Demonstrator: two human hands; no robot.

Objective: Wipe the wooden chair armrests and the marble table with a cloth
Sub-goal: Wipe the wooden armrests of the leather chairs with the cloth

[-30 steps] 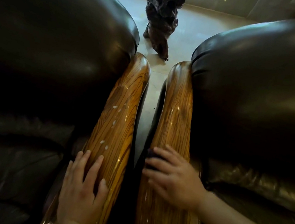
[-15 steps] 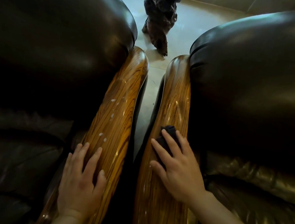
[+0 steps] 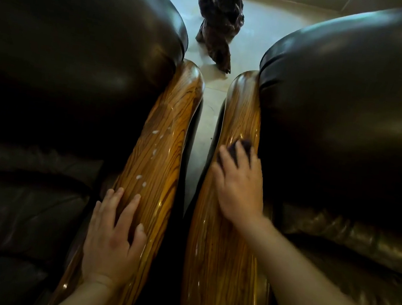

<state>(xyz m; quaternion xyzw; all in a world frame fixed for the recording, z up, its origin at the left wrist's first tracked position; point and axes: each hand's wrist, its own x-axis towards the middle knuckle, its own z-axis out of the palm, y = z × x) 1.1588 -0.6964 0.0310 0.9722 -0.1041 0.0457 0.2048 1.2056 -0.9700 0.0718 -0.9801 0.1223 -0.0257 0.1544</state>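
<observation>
Two glossy striped wooden armrests run side by side away from me. The left armrest (image 3: 163, 147) carries several small white spots along its middle. My left hand (image 3: 113, 238) lies flat on its near part, fingers spread, holding nothing. On the right armrest (image 3: 241, 111) my right hand (image 3: 239, 183) presses a dark cloth (image 3: 240, 147) against the wood; only the cloth's far edge shows past my fingertips. No marble table is in view.
Dark leather chair backs bulge on both sides, the left chair (image 3: 68, 43) and the right chair (image 3: 357, 96). A narrow gap between the armrests shows pale floor (image 3: 203, 137). A dark gnarled wooden sculpture (image 3: 220, 18) stands on the floor beyond.
My right hand has slid the cloth away from me along the right armrest, from its near part to its middle. My left hand has stayed in place.
</observation>
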